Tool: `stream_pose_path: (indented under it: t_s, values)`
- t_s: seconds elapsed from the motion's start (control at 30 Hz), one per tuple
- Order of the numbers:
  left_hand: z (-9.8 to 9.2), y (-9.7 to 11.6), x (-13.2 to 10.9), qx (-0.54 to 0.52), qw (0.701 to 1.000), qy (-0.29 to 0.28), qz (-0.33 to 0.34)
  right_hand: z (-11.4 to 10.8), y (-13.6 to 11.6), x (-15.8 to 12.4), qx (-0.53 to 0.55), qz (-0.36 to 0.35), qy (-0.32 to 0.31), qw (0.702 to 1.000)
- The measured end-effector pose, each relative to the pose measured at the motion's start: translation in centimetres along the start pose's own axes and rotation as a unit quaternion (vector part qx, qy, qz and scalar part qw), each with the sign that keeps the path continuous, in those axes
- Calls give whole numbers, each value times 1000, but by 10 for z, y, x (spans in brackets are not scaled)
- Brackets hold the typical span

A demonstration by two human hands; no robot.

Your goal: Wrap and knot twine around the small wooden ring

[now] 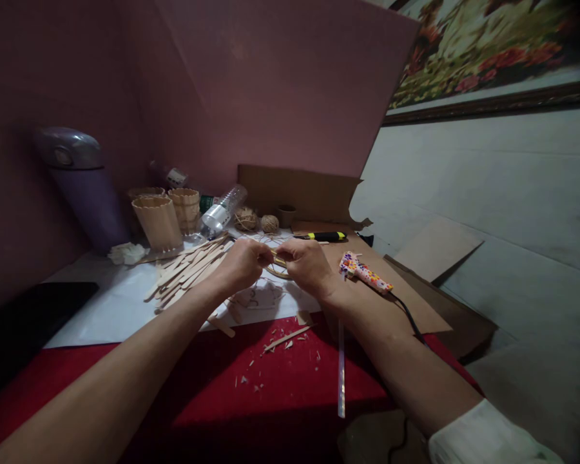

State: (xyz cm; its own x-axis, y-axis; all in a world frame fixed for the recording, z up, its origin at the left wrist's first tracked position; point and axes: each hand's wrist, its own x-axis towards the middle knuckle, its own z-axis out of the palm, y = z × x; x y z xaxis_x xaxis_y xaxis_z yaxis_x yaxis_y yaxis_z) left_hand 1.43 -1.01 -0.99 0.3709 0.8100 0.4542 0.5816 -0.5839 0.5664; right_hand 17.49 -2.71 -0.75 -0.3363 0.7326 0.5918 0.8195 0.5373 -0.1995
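Above the white paper (96,316), my left hand (246,263) and my right hand (307,263) meet with fingertips pinched. Whatever lies between their fingers is too small to make out. Right beneath them is a yellowish ring-shaped thing (278,272), partly covered by the hands. Thin strands of twine loop over the paper around it. A pile of wooden craft sticks (186,274) lies beside my left hand. To the right of my right hand rests a flower-patterned glue gun (367,274) with a black cable.
Behind stand scalloped wooden cups (157,222), a clear plastic bottle (222,209), balls of twine (269,223) and a yellow-black cutter (326,236). A purple flask (84,187) is at left. A glue stick (341,374) and wood scraps lie on the red cloth (193,393).
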Motion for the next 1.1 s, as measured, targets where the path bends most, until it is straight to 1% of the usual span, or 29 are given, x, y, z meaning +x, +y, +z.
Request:
stream_pose_path:
  t_s: [0.07,0.1,0.17,0.23,0.33,0.47,0.53,0.63,0.67,0.73,0.8,0.83,0.87,0.93,0.97,1.03,1.1]
  values:
    - [0,4,0,-78,996,-20,-47,2,3,2,12,5,8,1000]
    - [0,6,1,-125,989,-32,-77,3,5,2,12,3,13,1000]
    - [-2,13,1,-214,967,-53,-128,2,7,3,-2,-14,26,1000]
    - [-6,19,1,-265,950,-73,-150,0,7,4,-20,-29,35,999]
    - [-12,25,-1,-310,933,-95,-159,-2,6,3,-24,-29,41,998]
    - [-16,22,-2,-360,913,-103,-165,-2,8,2,-39,-10,49,998]
    - [-17,19,-1,-399,895,-118,-160,-1,15,2,-74,21,50,996]
    - [-18,16,0,-462,862,-143,-154,0,32,4,-113,95,47,988]
    - [-19,16,1,-475,854,-137,-161,0,37,5,-110,120,57,985]
    - [-20,14,2,-482,850,-96,-188,-1,40,7,-92,131,104,982]
    - [-20,12,2,-466,856,-49,-218,-4,34,8,-50,99,175,978]
    - [-20,11,2,-456,860,-34,-228,-5,27,9,-15,66,203,977]
    - [-19,11,2,-450,863,-27,-230,-5,19,8,35,28,204,978]
    - [-18,11,2,-448,866,-26,-221,-5,4,7,128,-28,135,982]
    - [-18,11,2,-450,867,-27,-214,-3,-1,6,154,-28,99,983]
    - [-17,13,1,-448,870,-25,-204,1,-7,4,178,-1,64,982]
    - [-17,14,1,-437,875,-18,-206,5,-7,3,187,13,37,982]
